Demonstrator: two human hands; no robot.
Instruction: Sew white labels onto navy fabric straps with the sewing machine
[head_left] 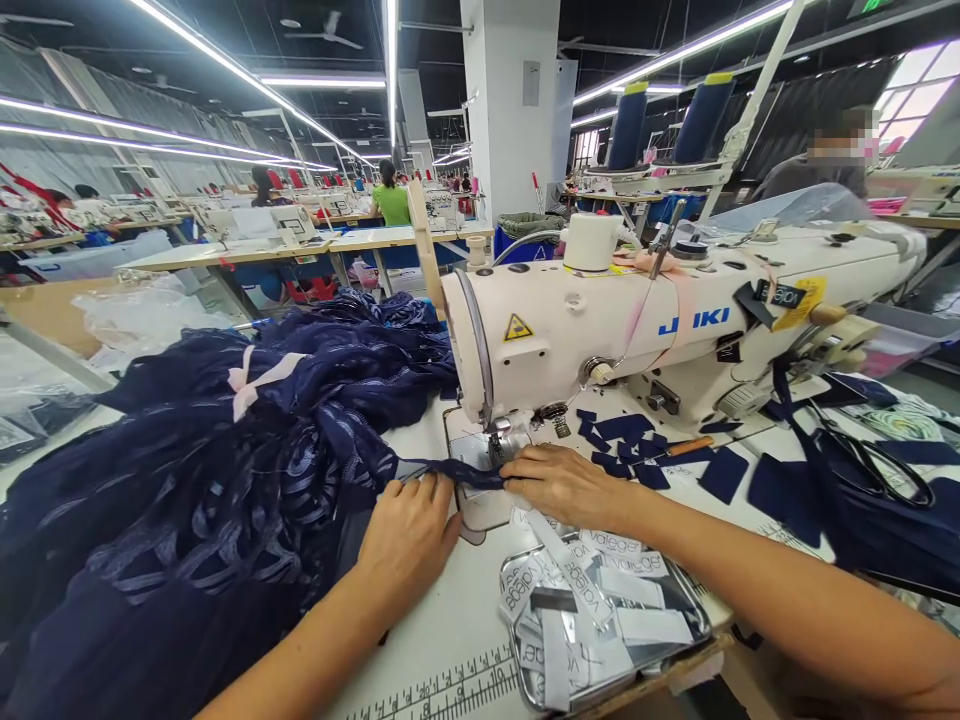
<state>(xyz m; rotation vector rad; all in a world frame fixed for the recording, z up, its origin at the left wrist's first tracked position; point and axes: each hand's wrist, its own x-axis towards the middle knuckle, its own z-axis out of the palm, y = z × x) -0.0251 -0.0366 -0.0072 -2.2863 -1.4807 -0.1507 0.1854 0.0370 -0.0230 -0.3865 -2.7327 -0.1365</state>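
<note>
A strip of navy fabric [457,469] runs across the plate of a white sewing machine [555,320], just in front of the presser foot [496,442]. My left hand [411,530] lies closed on the strip left of the needle, its fingers curled over the edge. With fingers pinched together, my right hand [559,485] grips the strip's other end on the right side of the foot. To the left, a large heap of navy lace garments [225,480] joins the strip, and a pale pink ribbon [251,385] is tied around part of it.
A metal tray [701,630] of white printed labels [577,590] stands at the table's front. Navy fabric scraps [622,430] and a wooden-handled tool [686,447] lie right of the needle. Black-handled scissors [870,460] rest farther right. Thread cones [628,128] stand behind; other people sit at distant machines.
</note>
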